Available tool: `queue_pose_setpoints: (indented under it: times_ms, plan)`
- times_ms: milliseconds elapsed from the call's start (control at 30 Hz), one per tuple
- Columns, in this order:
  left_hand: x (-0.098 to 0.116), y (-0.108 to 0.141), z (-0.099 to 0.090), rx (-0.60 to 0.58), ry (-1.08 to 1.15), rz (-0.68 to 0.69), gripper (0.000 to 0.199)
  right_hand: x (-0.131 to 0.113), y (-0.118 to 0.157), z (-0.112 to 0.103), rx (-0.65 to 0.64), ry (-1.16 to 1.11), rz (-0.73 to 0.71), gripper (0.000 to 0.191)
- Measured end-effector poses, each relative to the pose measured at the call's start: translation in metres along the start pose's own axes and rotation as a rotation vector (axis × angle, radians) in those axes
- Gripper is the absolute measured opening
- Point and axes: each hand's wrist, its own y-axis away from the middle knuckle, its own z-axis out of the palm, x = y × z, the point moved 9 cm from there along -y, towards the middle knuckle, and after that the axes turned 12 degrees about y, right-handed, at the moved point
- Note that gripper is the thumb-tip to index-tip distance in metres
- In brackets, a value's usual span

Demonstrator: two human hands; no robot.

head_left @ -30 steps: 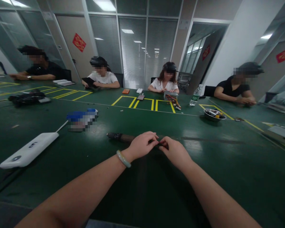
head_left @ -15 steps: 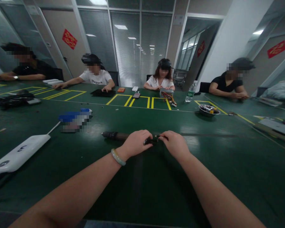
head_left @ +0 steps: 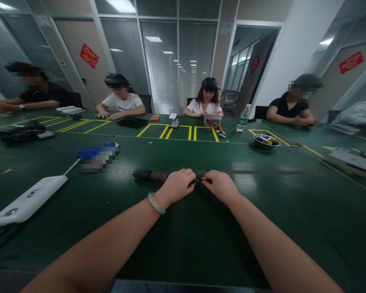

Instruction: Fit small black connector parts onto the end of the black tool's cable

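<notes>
A dark, pen-shaped tool (head_left: 151, 175) lies on the green table, its metal tip pointing left. My left hand (head_left: 179, 184), with a pale bangle on the wrist, is closed near the tool's right end, its fingers pinching something small and dark. My right hand (head_left: 221, 185) faces it, thumb and fingers pinched together on a small dark piece. Between the two sets of fingertips shows a tiny brass-coloured spot (head_left: 198, 180). What exactly each hand holds is too small and too covered to name.
A white power bank (head_left: 30, 199) with a cable lies at the left, near a blue-and-grey item (head_left: 99, 156). Farther back are a metal bowl (head_left: 266, 141), a water bottle (head_left: 243, 118), a black tray (head_left: 132, 122) and a device with wires (head_left: 212, 120). Several people sit across the table.
My hands have drawn slightly closer together, and the dark part between them is more covered. Across the table, a person in white has pulled both hands in from the tray and the white items.
</notes>
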Motion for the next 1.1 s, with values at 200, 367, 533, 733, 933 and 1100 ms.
queue_pose_setpoints:
  times_ms: [200,367,533,733,933,1100]
  plan:
    - [-0.001,0.001,-0.005,0.024,0.068,0.023,0.009,0.001,0.003,0.003,0.022,-0.041,-0.004,0.003]
    - [-0.005,0.001,-0.006,0.018,0.103,0.03,0.009,0.002,0.005,0.004,0.05,-0.101,-0.028,0.004]
    - [-0.008,0.002,-0.003,0.006,0.129,0.039,0.008,0.003,0.005,0.005,0.051,-0.113,-0.025,0.006]
    - [-0.009,0.002,-0.002,0.011,0.145,0.041,0.009,0.003,0.005,0.004,0.079,-0.096,-0.033,0.005]
    - [-0.01,0.002,-0.002,0.019,0.144,0.047,0.01,0.004,0.004,0.007,0.088,-0.116,-0.036,0.004]
    - [-0.009,0.002,-0.002,0.032,0.147,0.056,0.009,0.001,0.003,0.011,0.093,-0.154,-0.044,0.003]
